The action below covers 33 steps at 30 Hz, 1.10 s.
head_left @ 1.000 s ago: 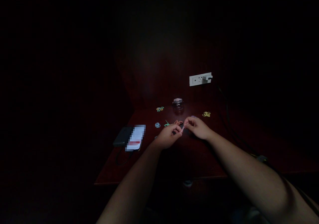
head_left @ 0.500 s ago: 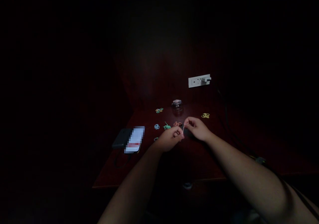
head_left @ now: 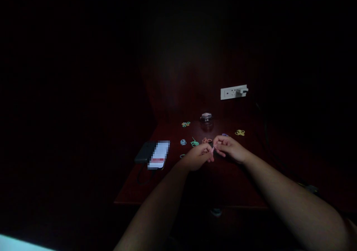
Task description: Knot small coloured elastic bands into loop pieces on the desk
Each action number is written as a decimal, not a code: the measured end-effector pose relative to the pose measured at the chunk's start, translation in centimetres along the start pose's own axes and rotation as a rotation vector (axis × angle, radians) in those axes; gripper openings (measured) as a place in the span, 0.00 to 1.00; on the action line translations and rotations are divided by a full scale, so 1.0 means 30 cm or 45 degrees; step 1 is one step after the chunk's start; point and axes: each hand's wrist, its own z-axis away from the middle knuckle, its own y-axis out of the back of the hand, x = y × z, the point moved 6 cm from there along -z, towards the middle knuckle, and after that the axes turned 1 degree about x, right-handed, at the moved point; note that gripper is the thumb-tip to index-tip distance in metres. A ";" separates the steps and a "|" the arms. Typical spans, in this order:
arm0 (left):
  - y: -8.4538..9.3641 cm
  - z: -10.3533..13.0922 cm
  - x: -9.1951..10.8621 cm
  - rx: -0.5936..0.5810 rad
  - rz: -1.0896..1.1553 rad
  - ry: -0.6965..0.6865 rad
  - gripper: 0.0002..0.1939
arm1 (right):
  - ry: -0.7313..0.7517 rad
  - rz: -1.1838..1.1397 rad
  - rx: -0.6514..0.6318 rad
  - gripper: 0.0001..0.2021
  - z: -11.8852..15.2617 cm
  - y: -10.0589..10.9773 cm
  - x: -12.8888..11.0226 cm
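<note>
Between my two hands is a small pale pink hair tie (head_left: 213,149), pinched at its two ends. My left hand (head_left: 198,156) grips the lower end with thumb and fingers. On the upper end, my right hand (head_left: 231,148) closes its fingertips. Just behind the left hand lie orange-red hair ties (head_left: 206,141) and green ones (head_left: 194,142), with blue ones (head_left: 183,142) farther left. A purple hair tie (head_left: 225,135) peeks out behind the right hand. Another small band (head_left: 182,156) is partly covered by my left hand.
A clear lidded jar (head_left: 206,121) stands at the back. Yellow hair ties (head_left: 240,132) lie right and mixed-colour ones (head_left: 186,124) back left. A lit phone (head_left: 159,154) rests against a dark box-shaped device (head_left: 145,151). A wall socket (head_left: 233,92) holds a plug.
The view has turned, so everything sits farther right in it. My hands have come closer together, and less of the pink hair tie shows between them. The purple hair tie has come into sight.
</note>
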 end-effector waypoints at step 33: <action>0.066 -0.006 0.008 0.512 -0.269 -0.073 0.04 | -0.134 -0.125 -0.296 0.11 0.021 -0.059 0.029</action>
